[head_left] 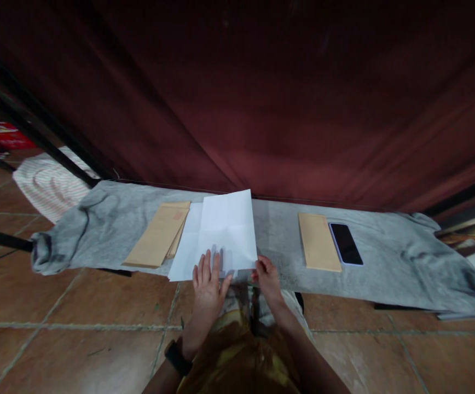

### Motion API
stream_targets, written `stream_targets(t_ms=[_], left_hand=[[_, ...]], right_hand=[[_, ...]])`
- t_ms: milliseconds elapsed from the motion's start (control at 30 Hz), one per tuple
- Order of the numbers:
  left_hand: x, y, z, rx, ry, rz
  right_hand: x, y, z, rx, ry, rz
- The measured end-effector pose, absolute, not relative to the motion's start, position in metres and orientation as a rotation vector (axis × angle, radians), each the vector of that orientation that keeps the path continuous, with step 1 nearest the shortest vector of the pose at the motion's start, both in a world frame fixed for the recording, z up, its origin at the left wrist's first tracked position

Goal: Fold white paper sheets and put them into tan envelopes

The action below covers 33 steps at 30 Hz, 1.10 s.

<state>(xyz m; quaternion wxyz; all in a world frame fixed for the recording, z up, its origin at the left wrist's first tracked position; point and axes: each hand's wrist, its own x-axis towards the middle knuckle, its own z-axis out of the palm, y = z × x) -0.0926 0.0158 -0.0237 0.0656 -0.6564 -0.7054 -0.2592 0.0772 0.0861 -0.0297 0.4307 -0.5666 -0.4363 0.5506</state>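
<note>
A white sheet of paper (227,224) with faint crease lines lies in front of me, overlapping more white sheets (186,246) at its left. My left hand (208,276) rests flat on the near left part of the top sheet, fingers stretched out. At the sheet's near right corner, my right hand (266,273) pinches the paper's edge between thumb and fingers. Left of the paper lie several brown envelopes (155,235), loosely stacked, the top one bearing a reddish print. A single brown envelope (319,243) lies to the right, apart from both hands.
A phone (346,244) lies beside the single envelope. Grey cloth (389,257) covers the narrow bench. Behind it hangs a dark red curtain (262,109). Black metal bars (36,126), striped fabric (52,180) and a red basin (5,137) are at the left.
</note>
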Motion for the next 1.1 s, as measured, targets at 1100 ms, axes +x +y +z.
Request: stream_targets(t_ms=[1100], left_hand=[[-0.009,0.066,-0.03,-2.605,-1.908,-0.842]], right_hand=[[0.217,0.075,-0.035,-1.598,-1.022,1.268]])
